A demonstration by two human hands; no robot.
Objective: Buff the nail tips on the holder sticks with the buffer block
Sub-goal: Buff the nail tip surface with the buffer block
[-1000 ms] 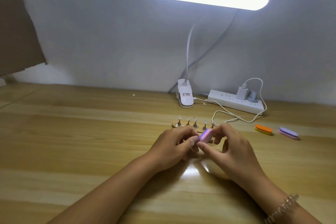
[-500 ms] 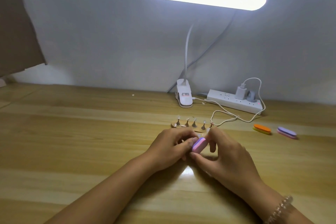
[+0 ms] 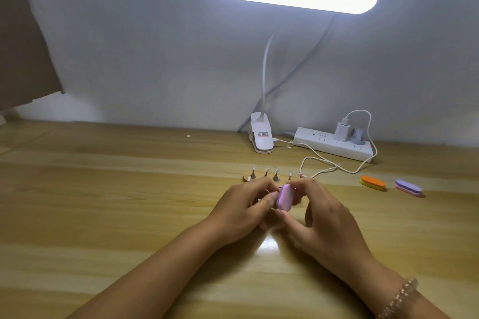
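Head view — lamplit wooden table (image 3: 103, 215); right hand (image 3: 324, 217) pinches buffer block (image 3: 285, 197); left hand (image 3: 241, 211) — hold unclear.

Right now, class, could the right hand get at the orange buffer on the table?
Probably yes: only bare table lies between the right hand and the orange buffer, though that hand is pinching the pink buffer block.

Left hand (image 3: 241, 211) and right hand (image 3: 326, 225) close together (fingers (image 3: 302, 185) of both curled)
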